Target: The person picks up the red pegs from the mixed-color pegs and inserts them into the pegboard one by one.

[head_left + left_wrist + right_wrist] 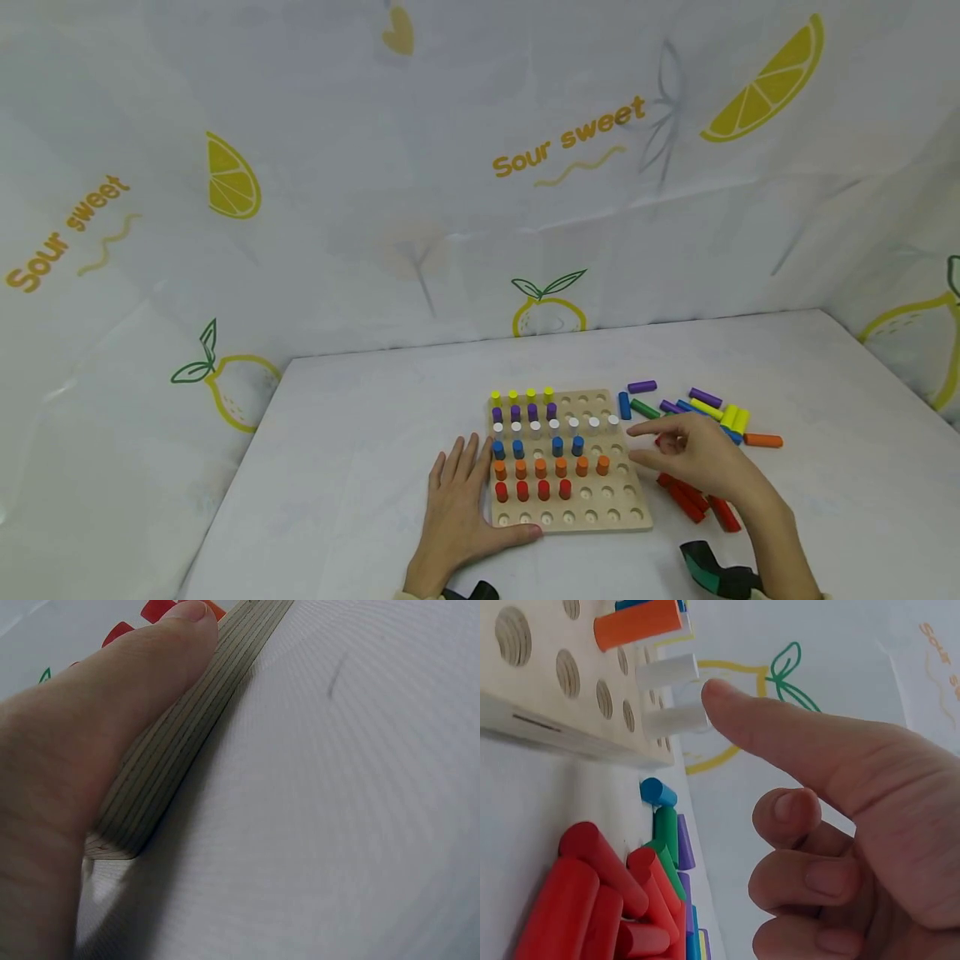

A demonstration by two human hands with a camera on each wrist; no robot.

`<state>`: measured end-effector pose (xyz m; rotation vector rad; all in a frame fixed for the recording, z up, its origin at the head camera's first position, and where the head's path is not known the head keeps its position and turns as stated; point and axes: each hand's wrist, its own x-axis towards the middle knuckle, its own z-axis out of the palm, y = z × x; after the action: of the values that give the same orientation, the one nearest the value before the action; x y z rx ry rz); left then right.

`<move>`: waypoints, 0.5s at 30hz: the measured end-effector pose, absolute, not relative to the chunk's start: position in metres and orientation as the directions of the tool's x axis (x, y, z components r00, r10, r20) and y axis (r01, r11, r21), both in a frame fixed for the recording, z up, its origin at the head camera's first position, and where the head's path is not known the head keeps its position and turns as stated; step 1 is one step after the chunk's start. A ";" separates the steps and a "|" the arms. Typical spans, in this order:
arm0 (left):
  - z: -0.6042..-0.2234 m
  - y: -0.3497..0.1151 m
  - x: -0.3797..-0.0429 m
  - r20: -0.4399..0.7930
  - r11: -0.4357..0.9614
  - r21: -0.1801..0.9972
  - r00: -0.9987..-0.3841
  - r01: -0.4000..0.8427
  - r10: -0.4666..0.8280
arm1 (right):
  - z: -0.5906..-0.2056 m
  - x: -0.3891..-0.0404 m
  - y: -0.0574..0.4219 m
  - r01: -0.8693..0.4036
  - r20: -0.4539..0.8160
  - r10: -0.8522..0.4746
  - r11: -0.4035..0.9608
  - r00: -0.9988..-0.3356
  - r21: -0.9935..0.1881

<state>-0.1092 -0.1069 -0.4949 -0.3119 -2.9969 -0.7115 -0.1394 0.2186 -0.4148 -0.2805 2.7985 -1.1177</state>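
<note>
Pegboard [600, 504] is set on white tbl [360, 467], centre-right. Its L edge is touched by L hand [461, 508], fingers spread, mostly cut off in L wrist view. R hand [701, 454] is held nr R edge, thumb & index apart, loose pegs [681, 502] partly hidden by it.

On the white backdrop sheet [337, 167] in the head view, orange lettering [568, 137] at one o'clock reads "Sour sweet"; a second print [67, 233] at nine o'clock repeats it. Right wrist view, two o'clock: "Sour" [931, 639], then cut off.
</note>
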 end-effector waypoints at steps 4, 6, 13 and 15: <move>-0.495 -0.107 -0.109 0.087 0.874 0.441 -0.979 0.204 0.184 | -0.417 -0.140 0.224 -0.119 -0.038 -0.190 0.749 -0.981 -0.652; -0.495 -0.106 -0.109 0.083 0.874 0.442 -0.979 0.201 0.183 | -0.418 -0.140 0.227 -0.107 -0.048 -0.178 0.763 -0.983 -0.637; -0.494 -0.106 -0.110 0.079 0.877 0.437 -0.980 0.197 0.181 | -0.420 -0.142 0.233 -0.037 -0.110 -0.132 0.789 -0.985 -0.613; -0.494 -0.106 -0.110 0.081 0.878 0.436 -0.980 0.198 0.181 | -0.421 -0.143 0.234 -0.007 -0.133 -0.111 0.791 -0.985 -0.611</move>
<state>-0.1095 -0.1061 -0.4942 -0.3040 -3.0077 -0.7043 -0.1428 0.2337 -0.4209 -0.0930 2.8187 -0.9611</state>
